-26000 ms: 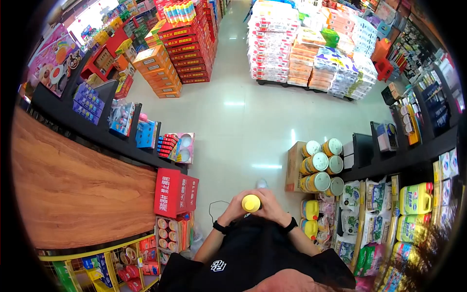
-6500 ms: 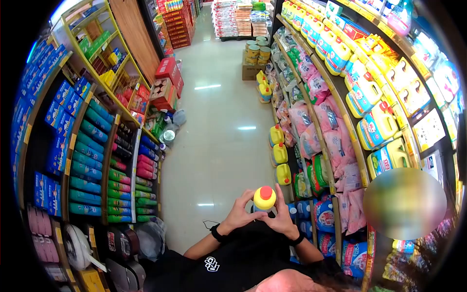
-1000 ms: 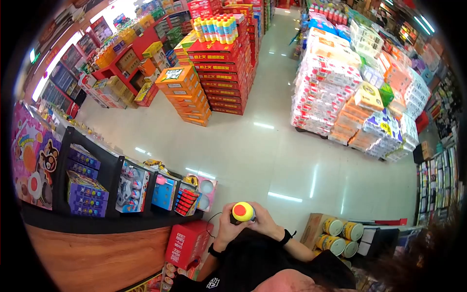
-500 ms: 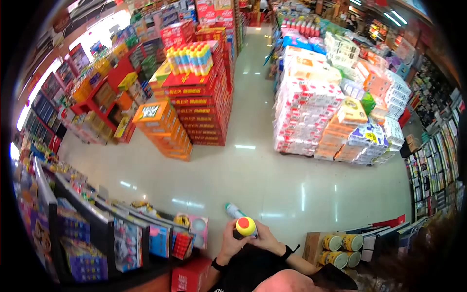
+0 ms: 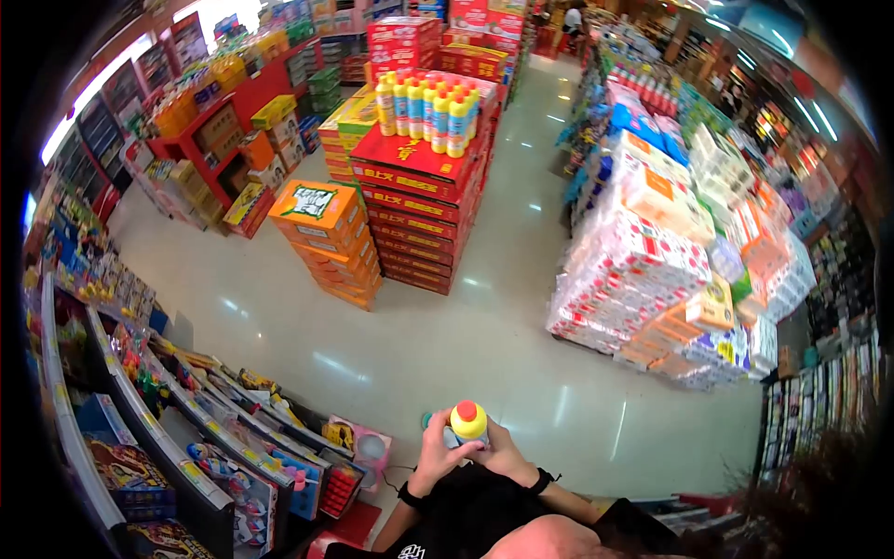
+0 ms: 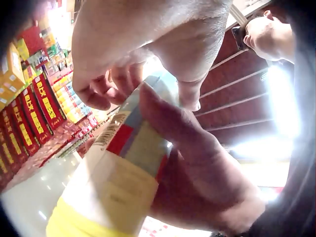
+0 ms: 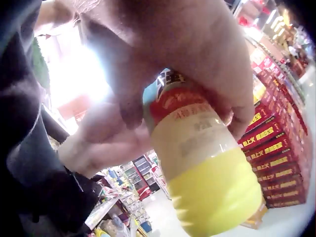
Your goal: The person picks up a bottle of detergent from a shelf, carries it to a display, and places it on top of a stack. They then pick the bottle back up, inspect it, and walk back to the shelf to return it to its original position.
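Note:
A yellow-topped plastic bottle with a red cap (image 5: 468,421) is held upright in front of the black shirt. My left hand (image 5: 435,458) grips it from the left side, and my right hand (image 5: 506,457) from the right, both wearing black wristbands. In the left wrist view the bottle (image 6: 116,182) shows a white label with a barcode, fingers wrapped about its far end. The right wrist view shows the bottle (image 7: 207,182) with its red, white and blue label partly covered by fingers.
Ahead, similar yellow bottles (image 5: 428,110) stand on a stack of red cartons (image 5: 414,214), beside orange cartons (image 5: 326,238). Wrapped paper packs (image 5: 633,270) are piled to the right. A shelf unit with toys (image 5: 242,494) runs along the left. Tiled floor (image 5: 466,345) lies between.
I have come out of the shelf aisle; the carton stack and paper pile are closer. In the last half second the view has swung left. Both hands keep holding the bottle.

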Demonstrator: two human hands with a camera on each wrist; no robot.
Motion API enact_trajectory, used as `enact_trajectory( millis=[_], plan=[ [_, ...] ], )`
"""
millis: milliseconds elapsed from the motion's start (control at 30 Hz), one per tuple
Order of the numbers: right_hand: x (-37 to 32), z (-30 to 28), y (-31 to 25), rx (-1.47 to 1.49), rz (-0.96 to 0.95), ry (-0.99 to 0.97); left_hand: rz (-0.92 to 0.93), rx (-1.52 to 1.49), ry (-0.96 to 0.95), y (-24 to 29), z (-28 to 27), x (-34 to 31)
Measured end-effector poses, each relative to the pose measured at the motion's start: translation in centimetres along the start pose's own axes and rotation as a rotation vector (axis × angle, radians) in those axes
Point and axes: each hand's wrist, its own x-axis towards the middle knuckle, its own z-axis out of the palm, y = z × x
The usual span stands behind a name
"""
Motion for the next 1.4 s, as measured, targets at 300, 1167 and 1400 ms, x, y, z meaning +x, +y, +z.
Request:
enact_trajectory(
  millis=[300, 1167, 1400],
  plan=[
    [8.9, 0.6, -2.4, -0.031, -0.037, -0.074, -0.005, 0.024, 0.104, -1.4, -3.9, 6.3],
    [39.0, -5.1, -2.6, -0.050, -0.053, -0.184, -0.041, 0.175, 0.083, -6.7, -10.4, 34.1],
    [47.9, -9.4, -1.3, -0.104, -0.208, -0.081, -0.014, 0.165, 0.017, -9.1, -9.7, 43.9]
  ],
)
